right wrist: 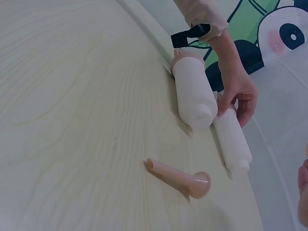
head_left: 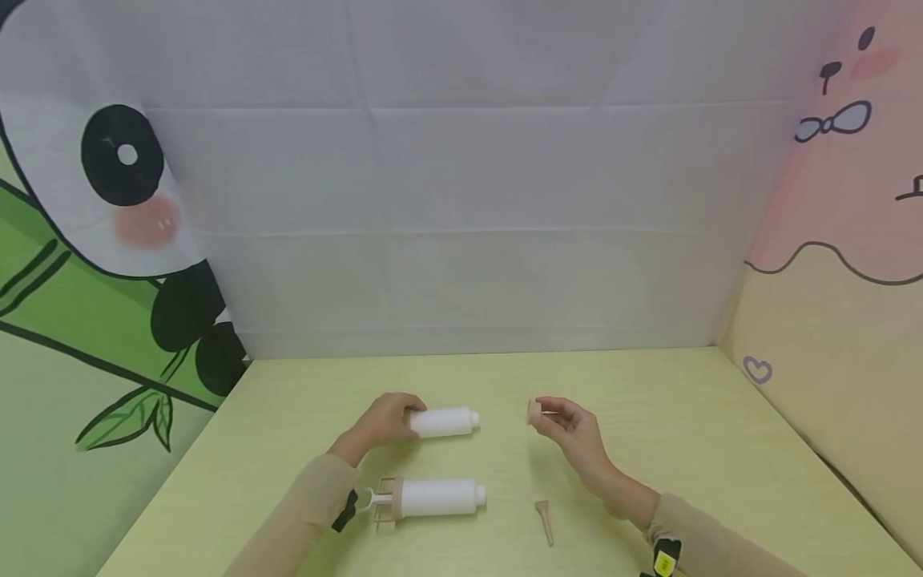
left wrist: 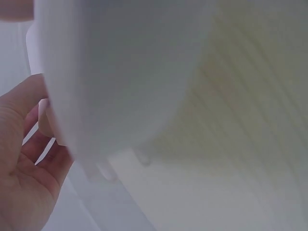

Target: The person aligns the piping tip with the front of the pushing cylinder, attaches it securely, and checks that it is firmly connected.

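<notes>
My left hand (head_left: 389,417) grips the left end of a white cylinder (head_left: 443,422), which has a short neck on its right end. In the right wrist view that hand (right wrist: 240,94) holds the cylinder (right wrist: 233,144) close to the tabletop. Raised over the table, my right hand (head_left: 577,437) pinches a small pinkish-beige cap-like piece (head_left: 534,412) between thumb and fingers. Nearer lies a second white cylinder (head_left: 440,498) with a beige collar and a plunger handle, like a large syringe. A blurred white cylinder (left wrist: 115,72) fills much of the left wrist view.
A beige funnel-shaped nozzle (head_left: 544,522) lies on the pale wood-grain table (head_left: 685,449), below the right hand. White sheeting (head_left: 476,200) stands behind the table. Panels with cartoon drawings close off the left and right sides.
</notes>
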Demonstrator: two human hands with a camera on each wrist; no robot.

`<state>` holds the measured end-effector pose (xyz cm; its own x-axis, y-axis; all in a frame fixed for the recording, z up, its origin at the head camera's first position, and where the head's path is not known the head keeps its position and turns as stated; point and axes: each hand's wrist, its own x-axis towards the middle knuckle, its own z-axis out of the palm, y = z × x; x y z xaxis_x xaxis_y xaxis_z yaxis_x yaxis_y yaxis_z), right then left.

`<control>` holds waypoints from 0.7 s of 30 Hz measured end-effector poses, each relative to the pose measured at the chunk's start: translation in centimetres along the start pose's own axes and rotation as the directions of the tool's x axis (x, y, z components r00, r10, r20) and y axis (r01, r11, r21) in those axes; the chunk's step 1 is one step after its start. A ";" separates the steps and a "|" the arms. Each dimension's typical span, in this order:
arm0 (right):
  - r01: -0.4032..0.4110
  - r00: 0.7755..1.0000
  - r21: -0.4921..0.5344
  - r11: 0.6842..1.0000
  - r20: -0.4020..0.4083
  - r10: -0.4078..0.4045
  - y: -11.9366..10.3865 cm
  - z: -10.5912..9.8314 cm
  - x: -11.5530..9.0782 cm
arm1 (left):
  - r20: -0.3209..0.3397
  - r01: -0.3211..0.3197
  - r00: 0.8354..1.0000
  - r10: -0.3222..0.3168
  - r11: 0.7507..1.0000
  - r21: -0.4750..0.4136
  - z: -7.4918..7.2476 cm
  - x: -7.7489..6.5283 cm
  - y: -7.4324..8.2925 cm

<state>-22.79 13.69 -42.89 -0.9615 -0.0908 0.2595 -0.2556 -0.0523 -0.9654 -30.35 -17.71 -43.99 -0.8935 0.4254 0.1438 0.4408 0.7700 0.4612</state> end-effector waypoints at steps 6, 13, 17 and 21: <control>-0.016 1.000 0.013 1.000 0.005 0.016 0.0 0.0 -0.1 | -0.004 0.006 1.000 -0.006 1.000 -0.013 0.0 -0.1 0.0; -0.006 1.000 0.015 1.000 0.008 0.006 0.3 0.0 -0.1 | -0.018 -0.055 0.998 0.055 0.998 0.017 0.2 0.0 -0.1; -0.011 1.000 0.015 1.000 0.005 0.011 0.2 0.0 0.0 | -0.025 -0.061 0.998 0.061 0.998 0.012 0.1 -0.1 -0.1; -0.010 1.000 0.012 1.000 0.004 0.010 0.2 0.0 0.0 | -0.035 -0.059 0.998 0.059 0.998 0.012 -0.2 -0.3 -0.2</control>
<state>-22.81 13.72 -43.11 -0.9635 -0.0955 0.2502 -0.2450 -0.0638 -0.9674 -30.21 -18.10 -43.97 -0.8684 0.4532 0.2013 0.4934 0.7493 0.4417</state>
